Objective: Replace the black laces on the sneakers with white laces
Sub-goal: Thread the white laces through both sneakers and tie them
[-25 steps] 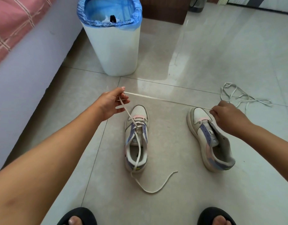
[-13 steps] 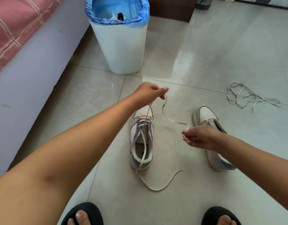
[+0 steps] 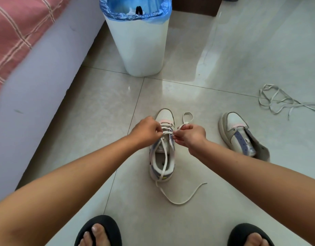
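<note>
A white, pink and lilac sneaker [image 3: 162, 162] stands on the floor tiles, partly threaded with a white lace [image 3: 181, 197]. Both hands meet over its eyelet rows. My left hand [image 3: 147, 130] pinches the lace at the shoe's left side. My right hand [image 3: 190, 136] pinches the lace end at the right eyelets, and a loop of lace rises behind it. One long lace end trails out of the heel onto the floor. The second sneaker [image 3: 240, 134] lies unlaced to the right. Another loose white lace [image 3: 281, 101] is bunched on the floor at far right.
A white bin [image 3: 140, 43] with a blue liner stands beyond the shoes, with something black inside. A lilac bed side with a pink checked cover [image 3: 20, 29] runs along the left. My feet in black slippers [image 3: 99, 231] are at the bottom edge.
Both hands came down and together onto the left sneaker. The lace, stretched taut between them a second ago, went slack and is now held at the eyelets. The camera moved closer.
</note>
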Motion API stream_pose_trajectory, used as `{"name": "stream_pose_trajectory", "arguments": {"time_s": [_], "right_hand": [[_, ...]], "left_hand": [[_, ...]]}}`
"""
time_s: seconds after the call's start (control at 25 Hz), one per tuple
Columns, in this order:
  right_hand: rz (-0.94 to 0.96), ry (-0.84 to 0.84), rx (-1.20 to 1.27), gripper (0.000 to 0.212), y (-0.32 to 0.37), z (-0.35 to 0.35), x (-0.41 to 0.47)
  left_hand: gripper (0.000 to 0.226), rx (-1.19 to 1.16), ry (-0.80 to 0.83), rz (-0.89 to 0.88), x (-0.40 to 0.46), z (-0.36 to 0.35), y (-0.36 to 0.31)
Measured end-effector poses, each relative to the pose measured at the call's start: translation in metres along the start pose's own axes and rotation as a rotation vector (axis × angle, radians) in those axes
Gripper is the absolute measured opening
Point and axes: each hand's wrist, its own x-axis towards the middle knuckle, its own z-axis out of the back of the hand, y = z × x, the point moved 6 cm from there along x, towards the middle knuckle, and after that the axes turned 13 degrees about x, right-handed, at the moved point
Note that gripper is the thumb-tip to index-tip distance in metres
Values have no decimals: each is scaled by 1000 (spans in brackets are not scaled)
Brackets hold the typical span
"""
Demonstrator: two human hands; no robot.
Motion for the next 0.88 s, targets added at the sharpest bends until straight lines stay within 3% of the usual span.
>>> {"name": "stream_pose_trajectory", "arguments": {"time_s": [0.44,0.6,0.8,0.88], "right_hand": [[153,-50,16,25,-14,-2,3],[18,16,45,17,-29,-4,1],[-122,118,79,4,-32,-7,-1],[-85,154,23,20,-31,-3,-6]], "left_hand": [[25,-143,-82,107,5,-34,-3],[24,-172,-131,134,2,-35,-1],[23,33,-195,54,-2,-33,-7],[20,46,-152,16,-1,-33,-8]]}}
